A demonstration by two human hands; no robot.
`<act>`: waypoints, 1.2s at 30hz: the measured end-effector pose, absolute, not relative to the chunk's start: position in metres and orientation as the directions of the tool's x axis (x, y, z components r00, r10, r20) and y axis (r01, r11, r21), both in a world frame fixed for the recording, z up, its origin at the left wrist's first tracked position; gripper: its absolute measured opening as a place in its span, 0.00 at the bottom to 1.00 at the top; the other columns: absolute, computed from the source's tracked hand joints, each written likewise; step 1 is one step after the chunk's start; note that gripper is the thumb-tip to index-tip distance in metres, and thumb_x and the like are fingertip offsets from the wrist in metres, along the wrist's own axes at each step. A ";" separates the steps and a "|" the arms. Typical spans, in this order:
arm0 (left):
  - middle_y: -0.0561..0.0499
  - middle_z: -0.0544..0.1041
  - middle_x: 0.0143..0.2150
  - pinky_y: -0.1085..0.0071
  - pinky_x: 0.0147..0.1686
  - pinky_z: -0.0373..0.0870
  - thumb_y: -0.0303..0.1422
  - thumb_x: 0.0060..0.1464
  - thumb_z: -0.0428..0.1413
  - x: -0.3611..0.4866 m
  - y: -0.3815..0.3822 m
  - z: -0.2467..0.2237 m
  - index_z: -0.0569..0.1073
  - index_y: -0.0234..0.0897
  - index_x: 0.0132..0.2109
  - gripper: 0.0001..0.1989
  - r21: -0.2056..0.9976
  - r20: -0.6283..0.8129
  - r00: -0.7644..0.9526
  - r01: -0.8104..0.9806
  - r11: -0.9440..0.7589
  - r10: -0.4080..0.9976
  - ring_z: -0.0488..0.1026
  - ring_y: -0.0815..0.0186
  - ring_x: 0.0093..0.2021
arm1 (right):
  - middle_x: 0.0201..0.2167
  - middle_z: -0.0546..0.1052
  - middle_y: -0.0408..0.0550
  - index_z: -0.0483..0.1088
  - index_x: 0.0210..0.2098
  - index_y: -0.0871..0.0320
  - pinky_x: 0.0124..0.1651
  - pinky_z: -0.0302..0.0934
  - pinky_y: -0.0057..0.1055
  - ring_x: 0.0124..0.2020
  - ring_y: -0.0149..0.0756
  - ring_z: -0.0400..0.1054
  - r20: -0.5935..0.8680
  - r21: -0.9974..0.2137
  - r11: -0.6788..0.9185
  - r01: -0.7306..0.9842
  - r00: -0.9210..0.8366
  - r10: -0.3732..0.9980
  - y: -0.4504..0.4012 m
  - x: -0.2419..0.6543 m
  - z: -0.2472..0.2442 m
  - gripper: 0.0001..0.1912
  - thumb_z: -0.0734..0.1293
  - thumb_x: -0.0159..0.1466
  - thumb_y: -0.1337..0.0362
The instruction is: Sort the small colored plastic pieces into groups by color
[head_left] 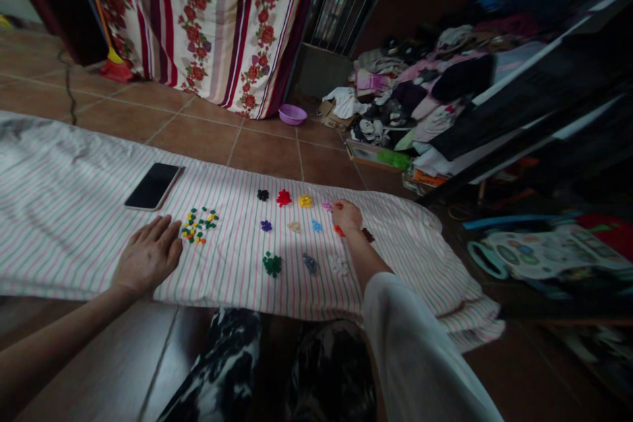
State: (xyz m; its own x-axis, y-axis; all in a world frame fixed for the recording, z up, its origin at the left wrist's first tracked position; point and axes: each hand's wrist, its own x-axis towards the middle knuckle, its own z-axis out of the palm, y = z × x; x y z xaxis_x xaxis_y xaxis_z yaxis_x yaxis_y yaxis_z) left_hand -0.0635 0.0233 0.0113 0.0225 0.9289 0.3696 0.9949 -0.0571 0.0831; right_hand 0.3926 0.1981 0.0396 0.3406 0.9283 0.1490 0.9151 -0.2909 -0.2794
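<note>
My left hand [148,254] lies palm down on the striped cloth [222,290], fingers stretched out, just left of a loose scatter of small green, yellow and orange pieces [198,225]. At the far row of little heaps, my right hand [347,214] has its fingers pinched together beside the pink pieces [327,207]; whatever is between them is hidden. That row also has black [263,195], red [283,198] and yellow pieces [305,200]. Nearer lie purple [266,225], beige [294,227], light blue [316,225], orange-red [339,230] and brown pieces [368,235], then green [271,264], grey [310,263] and white pieces [339,264].
A phone [154,186] rests on the cloth behind my left hand. On the tiled floor beyond are a purple basin [293,114] and a red broom [117,70] by a floral curtain [198,20]. Piled clothes [420,79] and a dark frame stand to the right.
</note>
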 end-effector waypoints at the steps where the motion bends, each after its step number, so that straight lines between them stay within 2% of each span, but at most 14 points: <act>1: 0.37 0.74 0.60 0.51 0.62 0.63 0.41 0.63 0.39 -0.064 0.023 0.011 0.70 0.35 0.58 0.25 0.080 0.369 0.020 0.995 -0.053 0.929 0.65 0.49 0.65 | 0.40 0.82 0.51 0.80 0.41 0.55 0.41 0.64 0.28 0.41 0.38 0.75 0.143 -0.274 -0.284 0.919 0.330 0.933 0.199 0.393 0.038 0.14 0.63 0.64 0.65; 7: 0.38 0.73 0.61 0.51 0.61 0.65 0.41 0.63 0.40 -0.064 0.023 0.011 0.70 0.36 0.58 0.24 0.078 0.376 0.018 0.996 -0.051 0.927 0.66 0.50 0.65 | 0.39 0.83 0.50 0.81 0.42 0.54 0.44 0.65 0.29 0.41 0.38 0.75 0.162 -0.310 -0.254 0.916 0.314 0.935 0.200 0.396 0.034 0.15 0.63 0.62 0.66; 14: 0.37 0.72 0.62 0.51 0.63 0.62 0.40 0.63 0.41 -0.064 0.023 0.011 0.70 0.34 0.59 0.25 0.106 0.355 0.002 0.993 -0.043 0.935 0.64 0.50 0.66 | 0.42 0.82 0.52 0.81 0.44 0.56 0.45 0.65 0.29 0.42 0.40 0.75 0.149 -0.350 -0.256 0.901 0.323 0.935 0.196 0.393 0.040 0.17 0.62 0.63 0.67; 19: 0.38 0.71 0.63 0.52 0.64 0.60 0.40 0.63 0.41 -0.062 0.023 0.015 0.71 0.34 0.59 0.26 0.153 0.307 -0.032 0.988 -0.016 0.951 0.62 0.50 0.67 | 0.43 0.82 0.54 0.79 0.46 0.57 0.46 0.65 0.32 0.43 0.42 0.75 0.169 -0.334 -0.255 0.907 0.324 0.931 0.193 0.392 0.049 0.17 0.61 0.63 0.68; 26: 0.35 0.68 0.65 0.51 0.64 0.59 0.38 0.64 0.42 -0.061 0.024 0.014 0.71 0.31 0.61 0.26 0.122 0.286 -0.021 0.992 -0.014 0.958 0.61 0.49 0.68 | 0.43 0.82 0.53 0.79 0.46 0.57 0.48 0.65 0.34 0.44 0.43 0.74 0.239 -0.356 -0.117 0.927 0.211 0.948 0.189 0.357 0.067 0.16 0.62 0.63 0.66; 30: 0.35 0.68 0.65 0.51 0.64 0.58 0.38 0.64 0.42 -0.061 0.024 0.014 0.70 0.31 0.61 0.25 0.136 0.292 -0.018 0.990 -0.023 0.956 0.61 0.49 0.68 | 0.43 0.82 0.52 0.79 0.44 0.57 0.50 0.64 0.34 0.45 0.42 0.74 0.240 -0.393 0.017 0.919 0.085 0.967 0.182 0.314 0.074 0.15 0.63 0.63 0.67; 36: 0.34 0.69 0.65 0.51 0.65 0.58 0.38 0.63 0.44 -0.060 0.024 0.016 0.71 0.30 0.60 0.25 0.186 0.295 -0.036 0.982 -0.021 0.955 0.61 0.48 0.68 | 0.41 0.82 0.46 0.80 0.40 0.52 0.51 0.65 0.33 0.44 0.38 0.75 0.196 -0.525 0.248 0.815 -0.168 0.966 0.160 0.238 0.064 0.14 0.63 0.62 0.69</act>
